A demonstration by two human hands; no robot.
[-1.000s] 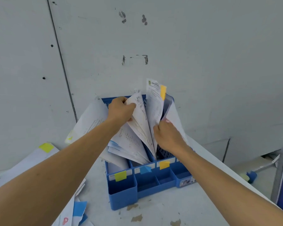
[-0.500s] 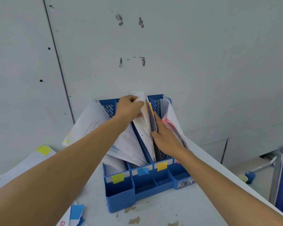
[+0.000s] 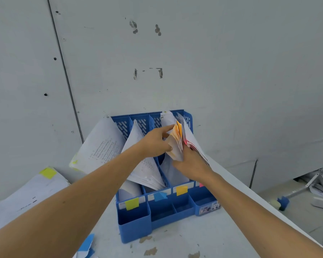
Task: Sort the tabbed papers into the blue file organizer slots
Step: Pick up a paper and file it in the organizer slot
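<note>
The blue file organizer [image 3: 134, 220] stands against the wall, its slots labelled with yellow [image 3: 131, 203], blue [image 3: 159, 196], orange [image 3: 181, 190] and pink [image 3: 201, 184] tabs. My left hand [image 3: 157, 144] reaches over the slots, index finger stretched onto the orange-tabbed papers [image 3: 176, 142], thumb against their lower part. My right hand [image 3: 189, 162] grips that same bundle from below, beside the pink-tabbed papers [image 3: 194, 144]. White sheets [image 3: 101, 146] lean out of the left slot and more [image 3: 144, 168] out of the blue-tabbed slot.
A pile of loose papers with a yellow tab [image 3: 48, 173] lies on the white table [image 3: 203, 239] to the left. Blue-tabbed sheets [image 3: 86, 245] lie at the front left. The table's right edge drops to a floor with a metal stand [image 3: 306, 187].
The tall orange-tabbed sheet has gone down into the third slot. My left hand let go of the middle papers and moved right onto the orange-tabbed bundle; my right hand stayed low at that slot.
</note>
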